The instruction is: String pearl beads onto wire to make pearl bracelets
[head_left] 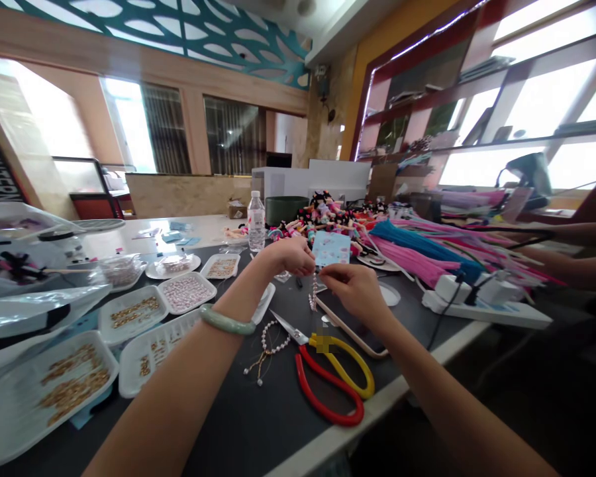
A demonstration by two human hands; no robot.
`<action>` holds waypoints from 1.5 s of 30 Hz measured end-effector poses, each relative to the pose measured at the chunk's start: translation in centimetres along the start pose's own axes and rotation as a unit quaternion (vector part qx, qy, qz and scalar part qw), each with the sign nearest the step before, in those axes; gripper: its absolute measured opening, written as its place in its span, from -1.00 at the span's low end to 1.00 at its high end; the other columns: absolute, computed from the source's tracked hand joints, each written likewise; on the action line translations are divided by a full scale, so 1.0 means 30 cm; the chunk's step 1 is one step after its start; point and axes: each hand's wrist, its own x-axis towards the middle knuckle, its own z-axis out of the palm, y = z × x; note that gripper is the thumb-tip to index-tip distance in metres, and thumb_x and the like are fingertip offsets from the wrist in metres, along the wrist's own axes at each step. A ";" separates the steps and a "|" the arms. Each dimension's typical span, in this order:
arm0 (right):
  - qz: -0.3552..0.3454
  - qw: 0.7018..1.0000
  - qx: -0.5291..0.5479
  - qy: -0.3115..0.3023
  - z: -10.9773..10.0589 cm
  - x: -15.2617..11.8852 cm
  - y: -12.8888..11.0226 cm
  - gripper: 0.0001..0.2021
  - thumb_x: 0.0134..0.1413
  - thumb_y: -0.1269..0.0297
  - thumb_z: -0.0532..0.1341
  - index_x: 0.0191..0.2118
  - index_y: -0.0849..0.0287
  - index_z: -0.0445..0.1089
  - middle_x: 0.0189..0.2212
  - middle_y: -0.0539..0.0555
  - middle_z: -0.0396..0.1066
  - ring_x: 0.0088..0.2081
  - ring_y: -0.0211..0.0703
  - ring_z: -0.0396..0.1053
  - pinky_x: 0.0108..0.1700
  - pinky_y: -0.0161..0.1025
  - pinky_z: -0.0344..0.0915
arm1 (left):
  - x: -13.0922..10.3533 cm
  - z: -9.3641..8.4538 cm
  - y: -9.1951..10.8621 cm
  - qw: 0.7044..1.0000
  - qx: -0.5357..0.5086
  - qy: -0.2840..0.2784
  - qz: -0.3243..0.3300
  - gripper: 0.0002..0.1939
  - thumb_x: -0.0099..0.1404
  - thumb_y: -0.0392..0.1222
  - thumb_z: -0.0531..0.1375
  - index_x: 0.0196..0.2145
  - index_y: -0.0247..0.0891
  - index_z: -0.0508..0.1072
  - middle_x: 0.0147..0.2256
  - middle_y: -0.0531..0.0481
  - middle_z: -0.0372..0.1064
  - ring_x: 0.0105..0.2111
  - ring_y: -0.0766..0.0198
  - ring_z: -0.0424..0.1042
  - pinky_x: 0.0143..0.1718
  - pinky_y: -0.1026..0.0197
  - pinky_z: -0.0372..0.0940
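Raised above the dark table mat, my left hand (294, 257) is closed at the left edge of a light blue patterned card (332, 250). My right hand (350, 285) pinches just under the card, beside the top of a hanging pink bead strand (312, 295). The exact item between each hand's fingertips is too small to tell. Below my hands lie scissors (305, 341) with one red and one yellow handle. A finished-looking pearly bead bracelet (277, 348) with dangling ends rests left of the blades. A phone-like flat object (352, 326) lies under my right hand.
White trays (112, 371) of gold parts and a tray of pink beads (186, 293) fill the left. A water bottle (256, 222) stands behind my left hand. Pink and blue fuzzy stems (417, 255) and a power strip (491, 308) are right. Another person's arm (556, 265) shows far right.
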 end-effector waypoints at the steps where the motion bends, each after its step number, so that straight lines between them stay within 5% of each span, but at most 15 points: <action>1: -0.003 1.000 -0.004 0.002 -0.001 0.000 0.001 -0.80 -0.08 0.40 0.12 -0.46 0.23 0.52 -0.61 0.01 0.44 -0.57 -0.28 0.31 -0.44 -0.37 0.15 | 0.001 0.001 0.001 1.000 -0.003 0.002 -0.003 -0.94 -0.05 -0.42 0.13 -0.55 -0.34 0.31 -0.64 0.13 0.22 -0.51 0.38 0.32 -0.31 0.27 0.28; 16: -0.001 0.998 -0.016 -0.060 -0.016 0.000 0.000 -0.78 -0.08 0.37 0.12 -0.42 0.24 0.54 -0.66 0.00 0.41 -0.63 -0.29 0.27 -0.48 -0.37 0.15 | -0.027 0.014 0.017 0.999 -0.007 0.030 -0.029 -0.61 0.05 -0.47 0.15 -0.12 -0.39 0.24 -0.60 0.15 0.21 -0.49 0.34 0.35 -0.35 0.28 0.29; 23: 0.021 0.995 0.025 -0.097 -0.017 0.002 0.009 -0.80 -0.11 0.36 0.13 -0.44 0.25 0.52 -0.70 -0.03 0.34 -0.64 -0.31 0.24 -0.50 -0.37 0.15 | -0.019 0.012 0.008 0.998 0.062 0.022 -0.022 -0.62 0.05 -0.42 0.16 -0.14 -0.37 0.21 -0.54 0.11 0.25 -0.52 0.37 0.34 -0.41 0.33 0.29; 33: 0.012 0.997 -0.007 -0.077 -0.023 0.007 -0.003 -0.80 -0.11 0.36 0.12 -0.45 0.24 0.50 -0.71 -0.03 0.34 -0.63 -0.29 0.24 -0.50 -0.37 0.13 | -0.002 -0.002 0.002 0.989 0.145 0.002 -0.014 -0.64 -0.11 -0.44 0.19 -0.28 -0.34 0.28 -0.45 -0.01 0.37 -0.43 0.25 0.41 -0.44 0.30 0.30; 45: 0.011 0.997 0.007 -0.082 -0.025 0.006 -0.001 -0.81 -0.09 0.35 0.11 -0.47 0.23 0.48 -0.64 0.00 0.39 -0.61 -0.28 0.28 -0.52 -0.38 0.16 | 0.012 -0.006 -0.032 0.995 0.060 -0.075 -0.016 -0.87 0.06 -0.40 0.18 -0.43 -0.32 0.26 -0.58 0.07 0.35 -0.47 0.33 0.46 -0.34 0.27 0.38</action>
